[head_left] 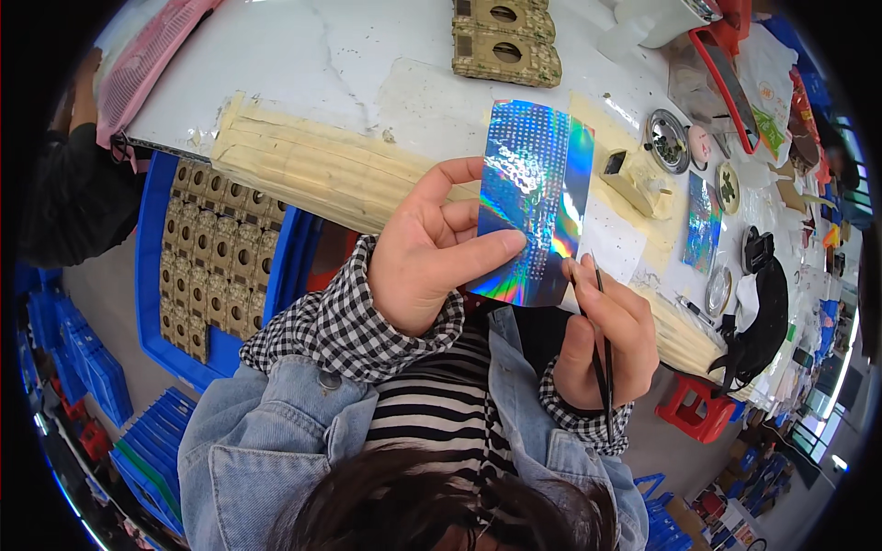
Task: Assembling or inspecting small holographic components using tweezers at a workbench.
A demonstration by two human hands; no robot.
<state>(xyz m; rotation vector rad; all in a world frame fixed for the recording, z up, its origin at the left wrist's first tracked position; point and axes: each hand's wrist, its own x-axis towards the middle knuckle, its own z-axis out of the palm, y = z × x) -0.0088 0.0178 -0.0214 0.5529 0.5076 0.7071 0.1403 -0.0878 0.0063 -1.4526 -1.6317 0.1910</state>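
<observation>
My left hand [427,262] holds a shiny holographic sticker sheet [537,174] covered in rows of tiny marks, its thumb on the front face and its fingers behind. Black tweezers [604,367] are gripped in my right hand [611,335], with their tips close to the sheet's lower right corner. Whether the tips touch the sheet or hold a sticker is too small to tell. Beyond the sheet, camouflage-patterned cases [473,70] with round openings lie on the white table [367,73].
A blue tray [150,285] of similar cases stands at the left, near another person's dark sleeve [83,197] and a pink basket [152,73]. On the right lie a tape-wrapped block [634,188], a round metal dish [667,142], another holographic sheet [702,225] and a black bag [770,317].
</observation>
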